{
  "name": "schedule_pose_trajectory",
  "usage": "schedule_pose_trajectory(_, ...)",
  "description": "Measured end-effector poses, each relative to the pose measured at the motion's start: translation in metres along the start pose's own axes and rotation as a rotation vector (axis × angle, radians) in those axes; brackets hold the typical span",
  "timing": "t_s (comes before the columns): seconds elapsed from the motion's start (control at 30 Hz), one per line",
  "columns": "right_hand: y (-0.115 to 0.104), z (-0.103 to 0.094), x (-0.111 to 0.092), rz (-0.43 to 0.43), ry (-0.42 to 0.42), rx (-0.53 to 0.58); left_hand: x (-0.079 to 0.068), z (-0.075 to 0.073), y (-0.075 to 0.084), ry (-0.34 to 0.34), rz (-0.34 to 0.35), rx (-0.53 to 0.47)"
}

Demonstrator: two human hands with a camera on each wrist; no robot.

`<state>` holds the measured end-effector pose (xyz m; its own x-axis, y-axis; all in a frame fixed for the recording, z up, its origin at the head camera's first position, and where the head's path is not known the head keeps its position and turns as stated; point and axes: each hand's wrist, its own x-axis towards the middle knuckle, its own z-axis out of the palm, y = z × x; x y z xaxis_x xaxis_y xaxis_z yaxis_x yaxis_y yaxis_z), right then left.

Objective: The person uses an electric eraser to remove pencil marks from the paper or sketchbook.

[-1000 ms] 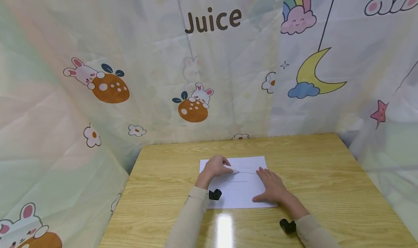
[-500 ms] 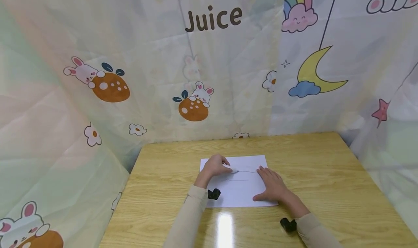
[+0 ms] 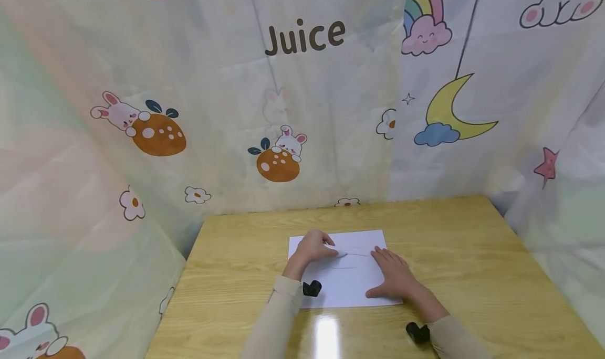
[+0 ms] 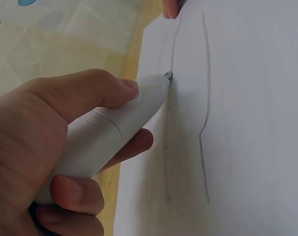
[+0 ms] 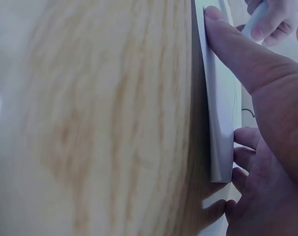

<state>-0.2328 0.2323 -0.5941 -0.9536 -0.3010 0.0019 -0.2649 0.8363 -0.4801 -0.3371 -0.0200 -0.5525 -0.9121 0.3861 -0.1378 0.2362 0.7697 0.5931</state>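
Fingers (image 4: pixel 119 93) of my left hand (image 3: pixel 313 247) are curled round the white tool (image 4: pixel 97 140); its long axis runs, in the left wrist view, from lower left up to the upper middle, where the small grey tip (image 4: pixel 169 75) meets the upper line (image 4: pixel 174 46) on the paper (image 3: pixel 331 291); in the head view the tool points right, and that line carries on from the tip towards my right hand (image 3: pixel 393 275); that hand lies spread over the paper's right edge, its fingers apart and pinching nothing, the thumb lower in the frame; so my left hand is the one on the tool, and what matters, I judge, is the stretch of line between tip and right fingertips; the second line (image 4: pixel 208 93) runs just below it in the head view; how hard the tip presses I cannot tell.
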Motion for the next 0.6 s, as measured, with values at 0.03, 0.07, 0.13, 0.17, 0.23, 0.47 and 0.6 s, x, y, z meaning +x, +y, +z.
schedule_pose_trajectory(0.03,0.0,0.0006,-0.0001,0.0,0.007,-0.002,-0.0001,0.0008,0.0002,0.004,0.008,-0.001)
schedule_pose_trajectory(0.07,0.0003,0.001,0.0002,0.0,0.013,-0.004,0.0,0.0012,0.0005,0.009,0.011,-0.003)
schedule_pose_trajectory(0.13,0.0007,0.0009,0.001,0.0,0.02,-0.006,0.0005,0.0008,0.0013,0.021,0.015,-0.002)
schedule_pose_trajectory(0.17,0.0011,0.0008,0.0014,0.001,0.019,-0.007,0.0005,0.0003,0.0016,0.028,0.015,0.006)
schedule_pose_trajectory(0.23,0.0016,0.0001,0.002,0.004,0.01,-0.006,0.0007,-0.0003,0.0017,0.035,0.006,0.021)
schedule_pose_trajectory(0.47,0.0026,-0.0005,0.0039,0.011,0.004,-0.002,0.0029,0.0003,0.0048,0.025,0.033,0.018)
schedule_pose_trajectory(0.6,0.0028,0.002,0.0012,0.014,-0.016,0.0,0.0,0.0023,0.0038,0.014,0.012,0.022)
